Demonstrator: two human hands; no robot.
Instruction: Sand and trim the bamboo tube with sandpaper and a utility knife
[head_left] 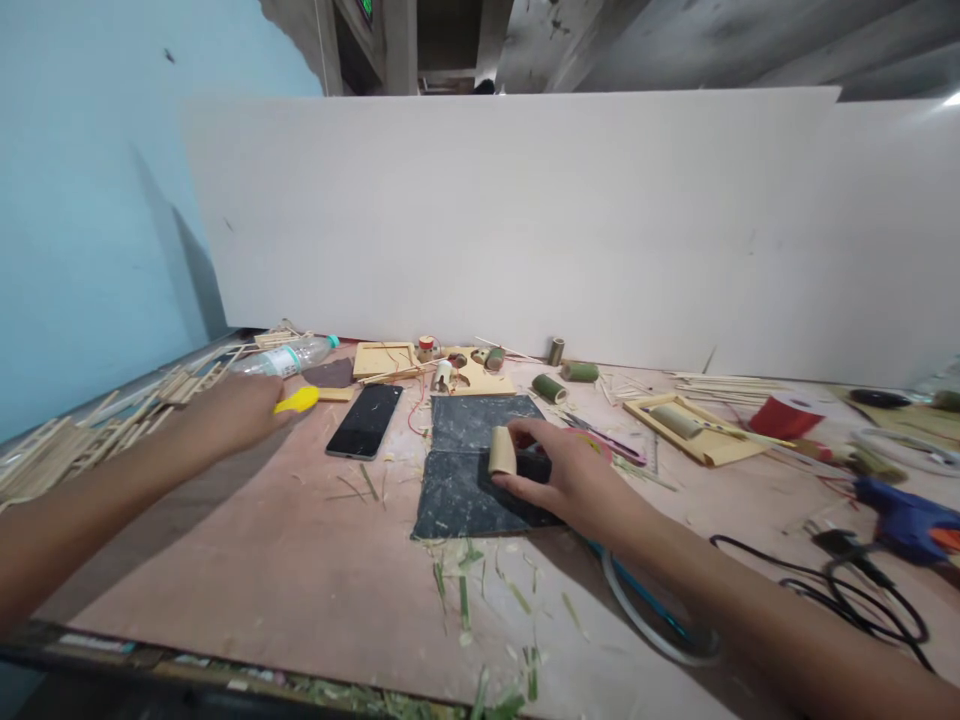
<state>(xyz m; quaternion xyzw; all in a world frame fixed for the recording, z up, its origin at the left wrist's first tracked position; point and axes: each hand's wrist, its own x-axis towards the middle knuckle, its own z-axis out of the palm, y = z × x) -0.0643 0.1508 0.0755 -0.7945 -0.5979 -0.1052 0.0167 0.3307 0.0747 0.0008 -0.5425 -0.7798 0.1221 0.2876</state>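
Observation:
My right hand point(566, 462) grips a short peeled bamboo piece point(502, 452) between thumb and fingers. It is over a dark, creased sheet point(465, 490), like sandpaper, dusted with pale specks. My left hand point(251, 412) reaches out at the left and closes around a bright yellow object point(298, 400), perhaps a tool's handle. Its fingers are partly hidden, and what kind of thing it is I cannot make out. A black phone point(365, 420) lies between the left hand and the sheet.
A plastic bottle point(289, 355) lies behind my left hand, beside bamboo stick lattices point(67, 450). Green bamboo pieces point(549, 388) and a pink cutter point(619, 447) lie beyond the sheet. At right are a wooden frame point(705, 455), red tape point(784, 418), a blue glue gun point(904, 515) and a black cable point(840, 590).

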